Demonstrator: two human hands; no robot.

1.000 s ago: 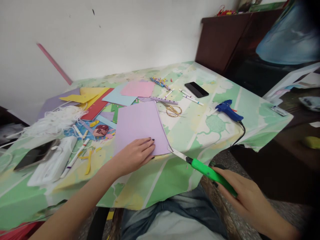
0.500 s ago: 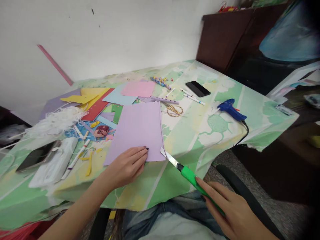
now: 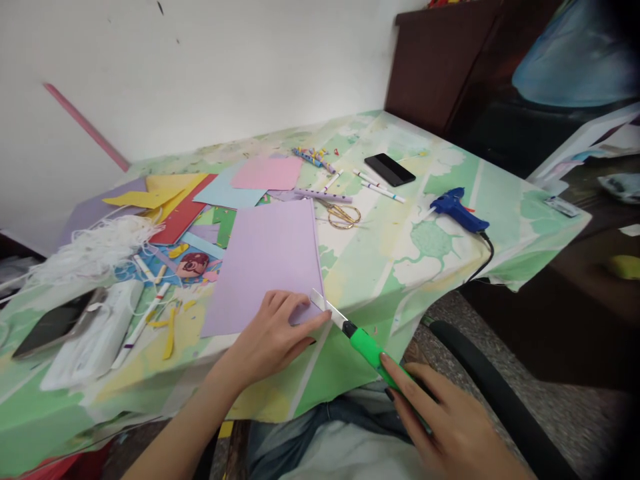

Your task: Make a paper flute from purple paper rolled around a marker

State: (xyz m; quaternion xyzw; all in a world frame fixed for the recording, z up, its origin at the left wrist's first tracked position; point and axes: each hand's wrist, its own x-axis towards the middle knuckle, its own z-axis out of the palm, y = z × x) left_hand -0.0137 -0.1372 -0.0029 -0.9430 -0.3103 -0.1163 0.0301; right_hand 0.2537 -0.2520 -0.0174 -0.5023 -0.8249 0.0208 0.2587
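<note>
A purple sheet of paper (image 3: pixel 265 260) lies near the table's front edge, with a narrow strip along its right side. My left hand (image 3: pixel 275 330) rests on the sheet's lower right part, its fingers apart and one fingertip reaching the right edge beside the blade. In my right hand (image 3: pixel 430 407) is a green utility knife (image 3: pixel 367 348), its blade extended over the sheet's lower right corner and close to my left fingers. Gold-handled scissors (image 3: pixel 343 215) lie just past the sheet's upper right corner.
Coloured papers (image 3: pixel 267 173), white string (image 3: pixel 107 247), a white case (image 3: pixel 97 337) and a phone (image 3: pixel 55 323) are on the left. Further right are markers (image 3: pixel 383 191), a black phone (image 3: pixel 390 169) and a blue glue gun (image 3: pixel 460 209). A patterned cloth (image 3: pixel 360 267) covers the table.
My left hand has shifted right and spread its fingers, one now reaching the sheet's right edge. The knife has moved slightly left and up in view. The whole view has shifted a little.
</note>
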